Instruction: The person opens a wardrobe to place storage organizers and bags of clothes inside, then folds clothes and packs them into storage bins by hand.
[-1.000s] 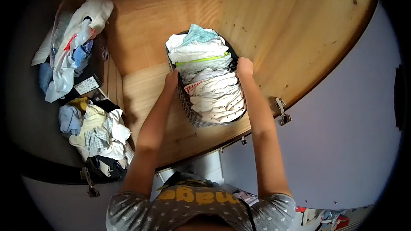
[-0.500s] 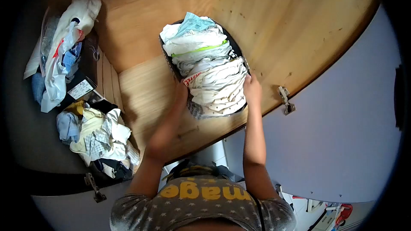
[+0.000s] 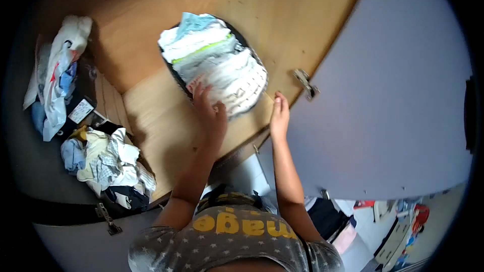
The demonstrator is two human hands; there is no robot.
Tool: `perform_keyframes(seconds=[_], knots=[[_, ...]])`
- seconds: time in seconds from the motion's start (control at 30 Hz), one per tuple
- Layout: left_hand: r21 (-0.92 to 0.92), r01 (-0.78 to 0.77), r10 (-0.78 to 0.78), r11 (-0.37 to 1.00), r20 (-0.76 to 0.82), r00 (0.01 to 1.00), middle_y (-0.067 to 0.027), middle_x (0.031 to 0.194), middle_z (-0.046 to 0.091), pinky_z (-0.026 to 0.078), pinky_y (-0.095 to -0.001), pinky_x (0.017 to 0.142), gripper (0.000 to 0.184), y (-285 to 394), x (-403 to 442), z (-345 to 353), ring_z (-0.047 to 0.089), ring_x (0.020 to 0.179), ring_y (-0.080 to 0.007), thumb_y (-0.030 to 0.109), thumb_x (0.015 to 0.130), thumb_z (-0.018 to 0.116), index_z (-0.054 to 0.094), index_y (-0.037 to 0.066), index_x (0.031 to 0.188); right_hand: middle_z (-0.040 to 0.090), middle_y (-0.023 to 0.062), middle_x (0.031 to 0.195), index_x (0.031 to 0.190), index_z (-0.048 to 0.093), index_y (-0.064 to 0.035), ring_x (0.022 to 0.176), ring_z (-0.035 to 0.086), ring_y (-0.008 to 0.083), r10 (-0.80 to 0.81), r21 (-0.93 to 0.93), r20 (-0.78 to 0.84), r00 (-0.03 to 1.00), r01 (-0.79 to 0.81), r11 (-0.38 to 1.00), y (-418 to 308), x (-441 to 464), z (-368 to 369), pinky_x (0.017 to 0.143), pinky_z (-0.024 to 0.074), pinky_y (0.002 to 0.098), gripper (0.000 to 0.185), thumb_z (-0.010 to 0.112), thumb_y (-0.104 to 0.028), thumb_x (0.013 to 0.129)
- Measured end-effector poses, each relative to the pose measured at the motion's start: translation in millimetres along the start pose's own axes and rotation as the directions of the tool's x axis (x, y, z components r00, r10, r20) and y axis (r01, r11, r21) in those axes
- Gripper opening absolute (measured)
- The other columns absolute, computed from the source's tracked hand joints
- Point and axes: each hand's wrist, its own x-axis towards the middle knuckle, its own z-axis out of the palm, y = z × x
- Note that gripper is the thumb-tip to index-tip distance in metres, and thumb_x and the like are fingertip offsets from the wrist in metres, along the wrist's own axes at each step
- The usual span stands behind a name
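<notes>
A dark oval basket (image 3: 174,73) holds a row of folded clothes (image 3: 217,60), mostly white, with a light blue piece at the far end and a lime green strip. It stands on the cupboard's wooden shelf. My left hand (image 3: 210,111) is at the basket's near left side, fingers spread over the white clothes by some red lettering; whether it touches them I cannot tell. Just off the basket's near right side is my right hand (image 3: 280,113), empty, its fingers stretched out.
At left, a pile of crumpled clothes (image 3: 108,163) lies below a dark box with a white label (image 3: 81,111) and a white plastic bag (image 3: 55,106). A grey door (image 3: 373,95) stands open on the right, its metal hinge (image 3: 306,84) beside my right hand.
My right hand has let go of the basket's side and moved away from it. My left hand has shifted over the clothes with its fingers spread. The camera view has turned right.
</notes>
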Motion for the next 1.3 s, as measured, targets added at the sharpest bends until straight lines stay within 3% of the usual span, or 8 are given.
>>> perform_keyframes(seconds=[0.13, 0.33, 0.4, 0.47, 0.57, 0.73, 1.07, 1.3], knots=[[-0.133, -0.389, 0.403, 0.911, 0.094, 0.910, -0.0146, 0.101, 0.052, 0.035, -0.0398, 0.087, 0.025, 92.2, -72.1, 28.8, 0.048, 0.096, -0.0293, -0.003, 0.069, 0.050, 0.055, 0.003, 0.093, 0.061, 0.0147, 0.093, 0.098, 0.058, -0.0008, 0.086, 0.059, 0.0245, -0.125, -0.064, -0.085, 0.989, 0.119, 0.991, 6.3, -96.5, -82.0, 0.079, 0.0454, 0.0332, 0.015, 0.050, -0.007, 0.086], [-0.826, -0.277, 0.707, 0.491, 0.192, 0.681, -0.0077, 0.061, 0.054, 0.042, -0.0326, 0.049, 0.012, 156.7, -186.2, 56.2, 0.051, 0.052, -0.0226, -0.004, 0.069, 0.053, 0.052, 0.002, 0.059, 0.058, 0.0102, 0.071, 0.077, 0.057, 0.0002, 0.063, 0.057, 0.0190, 0.062, -0.080, -0.274, 0.960, -0.087, 0.993, 48.4, -223.2, -201.6, 0.060, 0.0458, 0.0287, 0.008, 0.049, 0.002, 0.079], [-0.908, -0.208, 0.796, 0.365, 0.188, 0.575, -0.0067, 0.065, 0.053, 0.040, -0.0321, 0.046, 0.008, 188.9, -222.2, 55.5, 0.050, 0.051, -0.0225, -0.002, 0.057, 0.055, 0.054, 0.004, 0.063, 0.058, 0.0097, 0.069, 0.073, 0.056, 0.0004, 0.064, 0.057, 0.0203, 0.001, -0.233, -0.430, 0.903, -0.112, 0.966, 65.1, -251.9, -236.8, 0.061, 0.0459, 0.0306, 0.006, 0.051, 0.001, 0.076], [-0.935, -0.143, 0.836, 0.325, 0.213, 0.506, -0.0066, 0.064, 0.055, 0.043, -0.0323, 0.048, 0.007, 195.2, -267.1, 70.1, 0.054, 0.053, -0.0224, -0.001, 0.055, 0.056, 0.055, 0.004, 0.060, 0.058, 0.0145, 0.095, 0.095, 0.054, 0.0002, 0.090, 0.056, 0.0255, 0.096, -0.130, -0.517, 0.851, -0.189, 0.973, 95.4, -264.7, -262.9, 0.080, 0.0441, 0.0350, 0.021, 0.053, -0.003, 0.074], [-0.951, -0.107, 0.836, 0.289, 0.196, 0.513, -0.0079, 0.062, 0.054, 0.045, -0.0336, 0.048, 0.005, 229.6, -291.4, 75.0, 0.055, 0.053, -0.0230, -0.001, 0.056, 0.055, 0.055, 0.002, 0.060, 0.042, 0.0206, 0.126, 0.131, 0.033, 0.0011, 0.121, 0.040, 0.0288, -0.073, -0.284, -0.354, 0.932, -0.033, 0.958, 88.2, -244.9, -287.5, 0.098, 0.0365, 0.0380, 0.064, 0.059, -0.009, 0.073], [-0.986, 0.058, 0.914, 0.156, 0.166, 0.371, -0.0094, 0.063, 0.055, 0.045, -0.0342, 0.048, 0.004, 270.0, -326.8, 70.2, 0.055, 0.053, -0.0255, -0.001, 0.055, 0.054, 0.053, 0.002, 0.059, 0.040, 0.0200, 0.128, 0.132, 0.032, 0.0009, 0.122, 0.038, 0.0280, -0.066, -0.296, -0.144, 0.987, 0.020, 0.955, 110.1, -255.6, -295.9, 0.100, 0.0342, 0.0375, 0.062, 0.056, -0.010, 0.076], [-0.847, 0.259, 0.876, 0.464, 0.483, 0.010, -0.0105, 0.070, 0.059, 0.046, -0.0345, 0.055, 0.012, 347.0, -355.2, 61.0, 0.058, 0.061, -0.0272, -0.008, 0.068, 0.048, 0.056, 0.000, 0.068, 0.036, 0.0188, 0.132, 0.133, 0.030, 0.0006, 0.125, 0.034, 0.0265, 0.019, -0.149, 0.010, 1.000, -0.017, 0.989, 129.9, -283.1, -293.5, 0.103, 0.0295, 0.0363, 0.057, 0.051, -0.011, 0.082], [-0.850, 0.223, 0.879, 0.476, 0.470, -0.085, -0.0104, 0.081, 0.061, 0.049, -0.0355, 0.069, 0.013, 331.6, -351.9, 48.0, 0.059, 0.078, -0.0280, -0.004, 0.069, 0.050, 0.059, 0.003, 0.076, 0.034, 0.0179, 0.135, 0.135, 0.028, 0.0003, 0.127, 0.032, 0.0254, -0.016, 0.046, 0.400, 0.917, -0.003, 0.999, 145.9, -267.3, -224.5, 0.104, 0.0262, 0.0356, 0.054, 0.047, -0.013, 0.086]])
